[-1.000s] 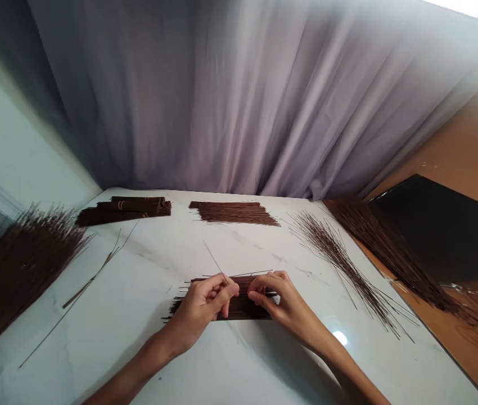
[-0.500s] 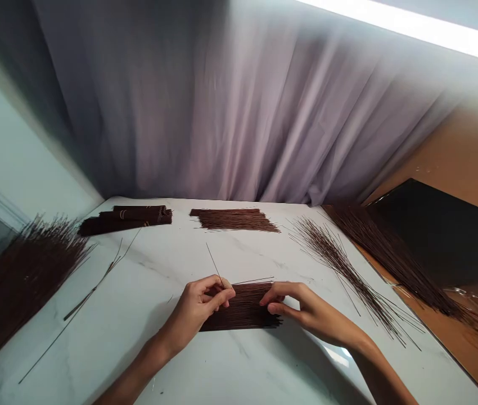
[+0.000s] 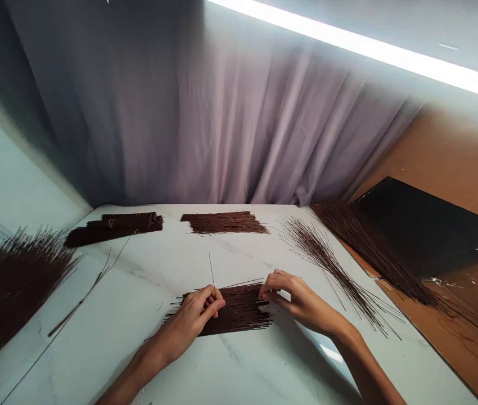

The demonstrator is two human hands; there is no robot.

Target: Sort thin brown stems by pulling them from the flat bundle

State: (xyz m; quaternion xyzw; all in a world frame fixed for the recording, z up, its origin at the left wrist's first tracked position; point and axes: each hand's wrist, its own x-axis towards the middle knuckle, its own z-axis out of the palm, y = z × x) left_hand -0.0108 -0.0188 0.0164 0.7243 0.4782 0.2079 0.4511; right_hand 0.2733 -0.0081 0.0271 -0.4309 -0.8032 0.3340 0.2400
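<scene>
A flat bundle of thin dark brown sticks [image 3: 241,309] lies crosswise on the white marbled table in front of me. Over its left half is my left hand [image 3: 201,312], closed, with a single thin stick [image 3: 211,270] rising from its pinched fingers. My right hand [image 3: 283,289] is at the bundle's upper right end, thumb and fingers curled together near the stick tips. Whether it grips one of them I cannot make out. A loose stick lies slantwise along the bundle's far edge.
Behind lie another flat stick bundle [image 3: 226,222] and tied dark rolls [image 3: 116,226]. A large brown pile [image 3: 15,292] stands at left, beside a few loose sticks [image 3: 82,301]. At right are a spread bunch [image 3: 336,270] and a longer bunch [image 3: 382,253] past the table edge. A curtain [image 3: 230,124] hangs behind.
The view has shifted slightly to the right. My right hand has moved up to the bundle's far right corner. My left hand still pinches the upright stick, now slightly lower.
</scene>
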